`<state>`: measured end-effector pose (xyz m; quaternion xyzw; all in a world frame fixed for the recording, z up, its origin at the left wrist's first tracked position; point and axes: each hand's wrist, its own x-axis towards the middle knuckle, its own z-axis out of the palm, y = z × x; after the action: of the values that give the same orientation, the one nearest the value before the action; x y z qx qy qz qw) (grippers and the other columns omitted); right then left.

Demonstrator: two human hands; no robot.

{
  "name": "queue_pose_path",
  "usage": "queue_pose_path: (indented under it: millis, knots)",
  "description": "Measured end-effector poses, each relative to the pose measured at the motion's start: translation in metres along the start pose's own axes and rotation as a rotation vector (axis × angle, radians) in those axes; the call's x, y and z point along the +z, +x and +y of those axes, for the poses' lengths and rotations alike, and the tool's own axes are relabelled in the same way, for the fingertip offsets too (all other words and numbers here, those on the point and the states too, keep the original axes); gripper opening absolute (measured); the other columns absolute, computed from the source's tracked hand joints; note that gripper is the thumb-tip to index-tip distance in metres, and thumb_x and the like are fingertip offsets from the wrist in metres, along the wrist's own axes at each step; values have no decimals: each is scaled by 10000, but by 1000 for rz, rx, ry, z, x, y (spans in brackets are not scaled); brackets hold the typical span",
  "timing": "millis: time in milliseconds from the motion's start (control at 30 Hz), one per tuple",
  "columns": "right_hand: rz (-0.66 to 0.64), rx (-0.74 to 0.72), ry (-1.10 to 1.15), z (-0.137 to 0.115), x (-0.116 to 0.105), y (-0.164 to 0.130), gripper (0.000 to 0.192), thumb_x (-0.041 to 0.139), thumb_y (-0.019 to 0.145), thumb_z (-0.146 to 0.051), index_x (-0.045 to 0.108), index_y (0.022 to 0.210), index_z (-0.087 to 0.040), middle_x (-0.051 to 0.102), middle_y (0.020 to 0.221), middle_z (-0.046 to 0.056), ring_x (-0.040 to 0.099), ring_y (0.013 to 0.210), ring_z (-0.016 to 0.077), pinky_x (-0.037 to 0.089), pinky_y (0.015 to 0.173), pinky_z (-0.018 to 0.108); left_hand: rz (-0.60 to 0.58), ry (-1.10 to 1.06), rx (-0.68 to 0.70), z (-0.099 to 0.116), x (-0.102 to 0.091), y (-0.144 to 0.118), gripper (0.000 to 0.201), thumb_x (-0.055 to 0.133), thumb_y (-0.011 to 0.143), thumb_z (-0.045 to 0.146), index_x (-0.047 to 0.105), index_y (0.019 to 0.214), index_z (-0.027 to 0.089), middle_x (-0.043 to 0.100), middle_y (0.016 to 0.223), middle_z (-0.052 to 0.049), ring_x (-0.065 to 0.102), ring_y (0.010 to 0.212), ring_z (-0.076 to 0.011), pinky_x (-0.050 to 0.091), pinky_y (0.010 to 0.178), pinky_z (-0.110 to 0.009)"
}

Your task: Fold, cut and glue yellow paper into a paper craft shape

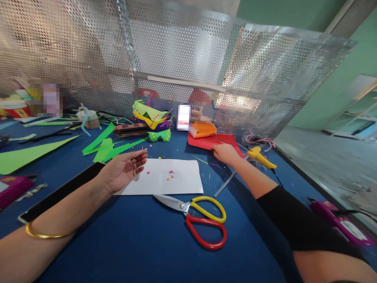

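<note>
On the blue worktop [132,243] two bare hands are at work. The left hand [125,169] lies palm up and released, its grip holding nothing, its fingertips over the left edge of one white sheet of paper [171,179]. A single gold bangle [44,234] circles that forearm. The right hand [225,152], at about 1 o'clock from the white sheet, presses down on one red sheet of paper [213,140]; the fingers curl onto its near edge, but whether they pinch it cannot be told. The right arm wears a black sleeve [294,220].

At 6 o'clock from the white sheet lies one pair of scissors [200,218], one handle loop yellow and one red, blades shut and pointing toward 9 o'clock. One yellow glue gun [260,156] rests just at 3 o'clock of the right hand. One orange folded piece [203,129] sits on the far end of the red sheet. At 11 o'clock from the white sheet stands one pile of dotted paper shapes [151,120], yellow, green and purple, with several green paper strips [108,147] at its 8 o'clock. One large green triangle [26,155] lies at the far left. Two magenta devices show: one [11,186] at the left edge, one [344,224] at the right. No writing can be read; two spots are blurred out.
</note>
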<state>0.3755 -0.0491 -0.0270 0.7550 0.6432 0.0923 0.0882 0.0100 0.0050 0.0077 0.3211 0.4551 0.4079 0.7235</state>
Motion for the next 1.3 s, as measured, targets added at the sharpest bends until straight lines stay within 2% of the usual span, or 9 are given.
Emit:
queue_pose_path:
  millis: [200,300,433,600,800,1033,1133,1233,1300]
  knots:
    - [2,62,-24,-18,6,3,351,596,928,-342,563,1230,-165,586,1236,96,617,1026,225,536,856,435,13,-4,4,1,2,-3,133,597,847,65,720,828,109,677,729,-44,630,583,-91,509,492,-167]
    - [71,141,-16,-19,0,5,279,562,947,-304,593,1184,-159,626,1170,109,636,991,226,537,826,400,80,-29,29,3,1,-3,138,602,849,71,711,783,125,667,699,-27,608,556,-81,490,472,-164]
    - [256,308,-4,-10,-24,8,278,395,963,-170,626,1117,-141,703,984,183,683,914,283,494,732,339,205,-109,95,8,-2,1,216,585,888,132,674,692,151,629,632,3,564,511,-60,459,442,-148]
    - [422,434,19,18,-67,23,327,338,984,-271,574,1148,-116,696,974,217,665,910,323,457,724,362,216,-136,93,9,-4,1,243,579,898,171,664,671,158,625,620,-8,556,501,-70,453,413,-152]
    - [660,335,142,48,-99,42,200,462,945,-302,609,997,-176,676,870,114,615,827,278,422,684,342,161,-76,51,5,-2,0,179,586,870,110,675,717,140,639,649,-3,567,495,-70,448,417,-154]
    - [829,224,334,50,-132,33,81,576,898,-228,606,853,-167,615,760,39,491,681,170,347,646,290,80,-40,62,1,-4,3,126,618,834,120,700,740,140,659,693,-10,583,540,-73,453,478,-167]
    - [1008,206,456,50,-148,25,100,635,862,-193,624,926,-116,646,827,55,511,707,141,360,656,271,-24,42,144,-3,-5,3,70,670,792,176,726,801,135,689,781,-29,615,634,-93,474,548,-183]
    - [1187,157,640,53,-170,15,160,696,805,-162,631,936,-96,679,861,61,554,709,123,397,653,265,-139,159,275,-5,-4,2,205,758,725,272,741,891,151,716,890,-51,644,777,-135,491,638,-211]
    - [1238,95,766,53,-187,4,162,728,766,-128,630,894,-111,698,871,59,585,719,118,430,665,270,-173,216,347,-2,0,0,292,807,677,317,741,922,173,725,940,-58,650,865,-167,492,688,-230]
